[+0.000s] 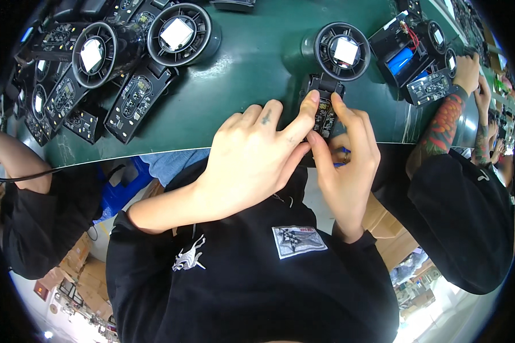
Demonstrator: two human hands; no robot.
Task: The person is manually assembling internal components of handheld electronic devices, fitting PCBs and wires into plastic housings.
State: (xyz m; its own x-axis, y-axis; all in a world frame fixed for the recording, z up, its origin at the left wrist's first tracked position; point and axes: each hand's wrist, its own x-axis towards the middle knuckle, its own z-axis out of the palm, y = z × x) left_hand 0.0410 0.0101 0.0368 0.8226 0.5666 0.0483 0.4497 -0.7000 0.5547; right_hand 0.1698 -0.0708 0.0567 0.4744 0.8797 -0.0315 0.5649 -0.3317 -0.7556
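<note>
A black hand-held fan (333,74) lies on the green table (252,63), its round head with a white square centre pointing away from me and its open handle toward me. My left hand (254,157) pinches the left side of the handle with thumb and forefinger. My right hand (346,166) grips the right side and lower end of the handle, where a small circuit board shows. A bit of blue shows under my right fingers.
Several more black fans (180,34) and open handles (134,100) lie at the far left of the table. A person with a patterned forearm (443,123) works on another opened unit with a blue cell (403,57) at the right. Another person's arm (17,163) is at the left.
</note>
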